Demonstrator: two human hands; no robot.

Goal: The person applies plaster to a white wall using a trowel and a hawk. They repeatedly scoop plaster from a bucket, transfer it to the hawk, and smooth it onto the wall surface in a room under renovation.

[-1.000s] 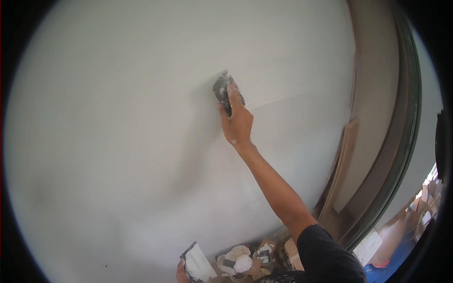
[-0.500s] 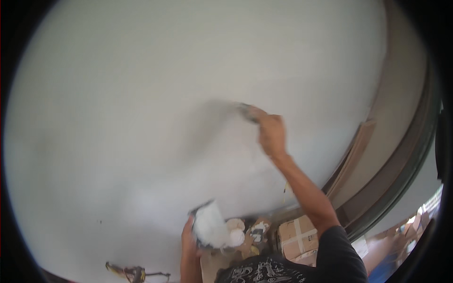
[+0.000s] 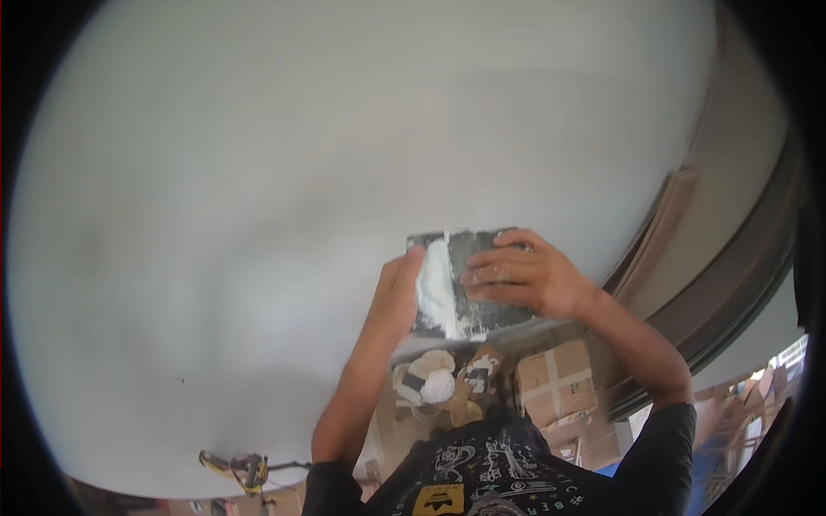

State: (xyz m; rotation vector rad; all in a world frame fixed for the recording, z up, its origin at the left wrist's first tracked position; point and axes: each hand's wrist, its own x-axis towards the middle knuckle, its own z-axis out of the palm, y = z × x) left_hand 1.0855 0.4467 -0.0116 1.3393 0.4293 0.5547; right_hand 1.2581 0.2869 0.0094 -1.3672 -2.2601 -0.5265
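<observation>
In front of the pale wall [image 3: 284, 155], my left hand [image 3: 392, 299] grips a flat dark putty board by its left side. White putty [image 3: 436, 288] lies on its face. My right hand [image 3: 544, 277] holds a wide dark scraper blade [image 3: 497, 316], its fingers spread across the blade's face. The scraper's left edge, smeared with white, meets the putty. Much of the board is hidden behind the scraper and putty.
Below my hands are a taped cardboard box [image 3: 557, 380] and a white rounded lump [image 3: 438, 386] among other items. A brown frame [image 3: 747, 258] curves along the right, with a wooden strip [image 3: 661, 225] beside it. A yellow-and-black tool [image 3: 245, 470] shows at lower left.
My right hand has come down off the wall with the scraper and now meets the putty board. My left hand has raised the board and moved it to the right.
</observation>
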